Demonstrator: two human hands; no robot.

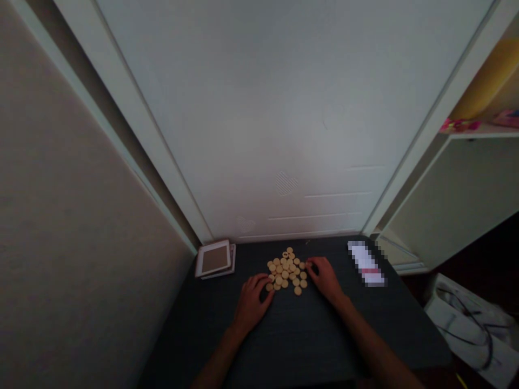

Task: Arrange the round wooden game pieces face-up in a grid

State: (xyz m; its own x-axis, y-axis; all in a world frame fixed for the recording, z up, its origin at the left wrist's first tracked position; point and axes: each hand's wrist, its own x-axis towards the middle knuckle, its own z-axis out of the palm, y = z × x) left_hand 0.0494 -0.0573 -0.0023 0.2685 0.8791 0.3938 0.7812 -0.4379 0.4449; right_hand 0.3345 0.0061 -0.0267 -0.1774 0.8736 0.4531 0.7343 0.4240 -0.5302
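A loose pile of round, pale wooden discs point(285, 274) lies on the dark table, some overlapping. One disc point(285, 254) near the top of the pile bears a dark mark. My left hand point(253, 302) rests at the pile's left edge, its fingers curved and the thumb apart, with a disc point(270, 287) between fingertips and thumb. At the right edge, my right hand point(323, 275) has its index finger and thumb drawn together at a disc point(307, 265). Marks on most of the discs are too small to make out.
At the table's point(292, 346) back left lie stacked flat, pale-framed items point(214, 257). A blurred-out white object point(366, 263) lies at the back right. A white panel point(284, 119) rises behind the table. Right of it stands a white box point(474, 329) with dark cables.
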